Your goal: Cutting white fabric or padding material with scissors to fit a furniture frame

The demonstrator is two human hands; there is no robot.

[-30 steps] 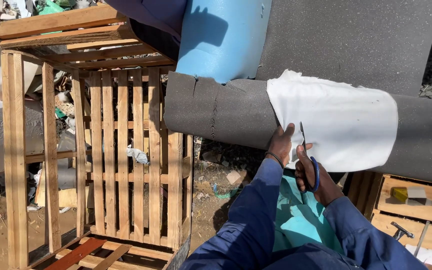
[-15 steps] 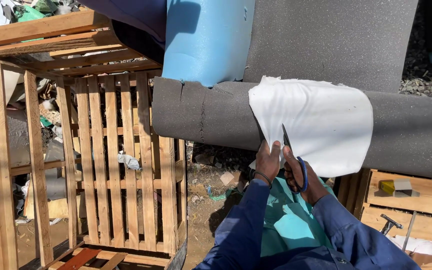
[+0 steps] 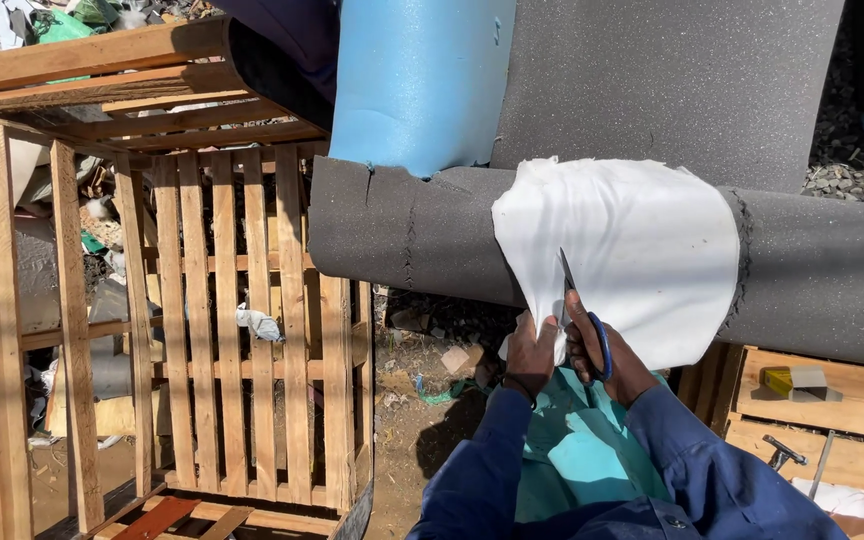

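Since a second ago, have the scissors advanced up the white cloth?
No. The scissors point at the same spot on the white cloth, inside its left edge; only the view shifted.

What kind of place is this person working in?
Probably an open-air furniture or upholstery workshop yard: bare slatted wooden frames stand on dirt, thick grey foam slabs lie across them, and the right hand cuts white cloth with blue-handled scissors.

Bright sunlight falls on an outdoor work yard, casting hard shadows across bare dirt ground [image 3: 422,440] strewn with scraps and rubble. A slatted wooden frame [image 3: 222,320] stands at left; wooden boards [image 3: 852,400] lie at lower right beside gravel [image 3: 837,150].
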